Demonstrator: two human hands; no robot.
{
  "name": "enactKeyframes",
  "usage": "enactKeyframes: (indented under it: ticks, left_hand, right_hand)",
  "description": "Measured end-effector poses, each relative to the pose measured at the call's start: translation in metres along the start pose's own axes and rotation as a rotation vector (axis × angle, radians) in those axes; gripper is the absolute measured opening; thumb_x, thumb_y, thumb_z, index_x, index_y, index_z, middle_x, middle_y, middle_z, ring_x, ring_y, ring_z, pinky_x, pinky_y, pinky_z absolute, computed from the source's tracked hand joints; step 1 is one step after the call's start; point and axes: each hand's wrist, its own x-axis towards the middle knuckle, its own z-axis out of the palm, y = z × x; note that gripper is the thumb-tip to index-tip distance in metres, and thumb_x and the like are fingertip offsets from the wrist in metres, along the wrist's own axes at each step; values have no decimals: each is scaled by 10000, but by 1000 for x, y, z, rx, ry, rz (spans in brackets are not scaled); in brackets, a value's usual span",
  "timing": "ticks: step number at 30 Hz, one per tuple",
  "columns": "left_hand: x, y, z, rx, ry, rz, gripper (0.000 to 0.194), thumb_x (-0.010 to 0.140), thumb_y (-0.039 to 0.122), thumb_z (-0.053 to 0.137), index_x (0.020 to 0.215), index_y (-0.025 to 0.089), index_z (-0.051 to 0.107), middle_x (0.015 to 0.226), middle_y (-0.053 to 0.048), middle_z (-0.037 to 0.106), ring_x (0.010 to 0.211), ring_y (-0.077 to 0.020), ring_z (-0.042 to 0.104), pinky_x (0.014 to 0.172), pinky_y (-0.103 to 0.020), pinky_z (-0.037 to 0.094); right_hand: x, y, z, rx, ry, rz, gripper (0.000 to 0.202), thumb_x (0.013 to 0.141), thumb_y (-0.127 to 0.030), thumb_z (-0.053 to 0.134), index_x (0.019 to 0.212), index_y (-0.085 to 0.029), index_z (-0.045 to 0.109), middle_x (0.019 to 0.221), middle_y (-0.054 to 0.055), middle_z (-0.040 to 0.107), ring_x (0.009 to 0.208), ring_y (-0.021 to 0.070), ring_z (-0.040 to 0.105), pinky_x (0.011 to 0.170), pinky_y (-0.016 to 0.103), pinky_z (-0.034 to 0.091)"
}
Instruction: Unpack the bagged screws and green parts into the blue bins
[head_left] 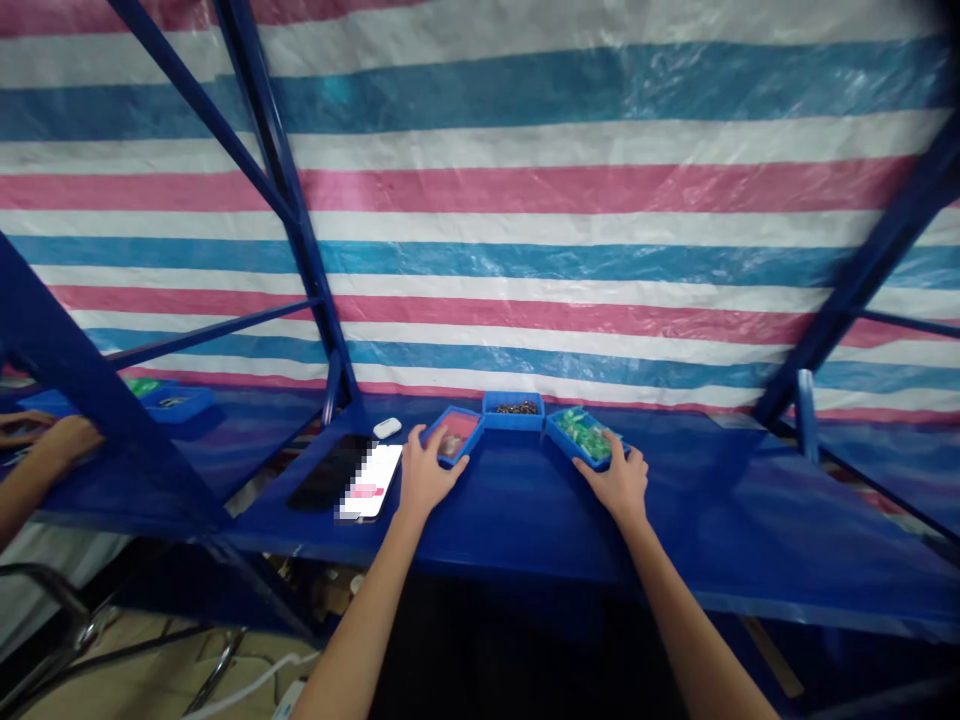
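Three small blue plastic bins stand on the blue bench. My left hand (426, 474) grips the left bin (471, 447), its fingers along the left side and its thumb at the front corner. Flat reddish contents (459, 428) lie in that bin, with something pale near my fingertips that I cannot make out. My right hand (621, 482) holds the right bin (561, 440) by its near right end; green pieces (581, 432), seemingly in clear plastic, fill it. Between the two, at the back, sits the middle bin (514, 422) with small brownish metal parts (519, 407); neither hand touches it.
Left of my left hand lie a phone with a lit screen (375, 482), a dark flat device (330, 472) and a small white case (387, 428). Blue frame posts (300, 235) flank the bench (517, 520). Another person's hand (71, 440) is at the far left, near more blue bins (184, 402).
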Motion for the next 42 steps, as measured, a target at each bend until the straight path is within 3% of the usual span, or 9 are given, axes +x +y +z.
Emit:
enactKeyframes:
  ticks: [4, 7, 10, 13, 16, 18, 26, 35, 42]
  left_hand:
    - [-7, 6, 1, -66, -36, -143, 857, 751, 461, 683, 1460, 203, 276, 1344, -182, 365, 1226, -360, 437, 969, -478, 416]
    - [-11, 14, -2, 1, -22, -100, 829, 755, 395, 681, 1451, 192, 278, 1338, -191, 376, 1221, -364, 434, 976, -491, 404]
    - [-15, 23, -7, 97, 26, 60, 750, 765, 334, 678, 1423, 179, 354, 1390, -206, 355, 1251, -374, 404, 1015, -496, 366]
    - [-17, 34, -9, 186, 13, 297, 671, 777, 239, 669, 1402, 214, 427, 1458, -199, 328, 1287, -386, 382, 1039, -517, 333]
    - [-18, 43, -7, 251, -36, 581, 678, 835, 99, 557, 1443, 341, 381, 1500, -133, 344, 1334, -337, 372, 1073, -521, 297]
    - [-19, 48, -7, 276, -50, 659, 703, 870, 50, 468, 1471, 383, 320, 1507, -94, 367, 1352, -296, 370, 1083, -499, 297]
    - [-24, 48, -13, 272, -6, 580, 654, 939, 58, 329, 1505, 371, 234, 1550, -16, 309, 1398, -268, 315, 1008, -465, 361]
    - [-16, 28, -1, 176, 233, 495, 631, 903, 14, 380, 1474, 282, 362, 1518, -55, 375, 1400, -297, 302, 1027, -452, 363]
    - [-14, 22, -7, 67, 358, 410, 629, 853, -11, 395, 1436, 223, 421, 1463, -109, 446, 1426, -303, 253, 1082, -485, 321]
  right_hand:
    - [-29, -20, -12, -83, 21, 26, 779, 781, -552, 600, 1443, -209, 374, 1107, 201, 473, 988, 407, 518, 788, 542, 424]
    - [-39, -32, -22, -78, 123, -86, 780, 782, -454, 621, 1463, -201, 337, 1152, 217, 456, 1018, 405, 489, 781, 536, 433]
    - [-44, -43, -31, -119, 181, -280, 768, 764, -336, 644, 1464, -255, 338, 1288, 207, 412, 1127, 408, 428, 825, 537, 433]
    - [-48, -53, -35, -190, 116, -491, 776, 753, -221, 646, 1464, -311, 350, 1386, 176, 397, 1208, 408, 389, 866, 531, 423]
    - [-50, -61, -36, -241, 60, -679, 783, 791, -91, 553, 1477, -381, 314, 1446, 130, 407, 1277, 365, 380, 915, 524, 397]
    - [-52, -64, -36, -257, 69, -727, 776, 820, -40, 472, 1484, -401, 291, 1469, 108, 410, 1304, 332, 381, 929, 521, 388]
    - [-53, -61, -35, -261, 198, -659, 754, 844, -32, 436, 1494, -379, 276, 1479, 98, 421, 1311, 324, 387, 930, 511, 360]
    - [-51, -57, -33, -184, 351, -590, 707, 869, -98, 509, 1492, -355, 294, 1466, 98, 442, 1335, 304, 367, 940, 461, 297]
    - [-51, -55, -35, -175, 368, -622, 745, 862, -81, 513, 1501, -364, 256, 1465, 93, 444, 1334, 299, 367, 949, 445, 292]
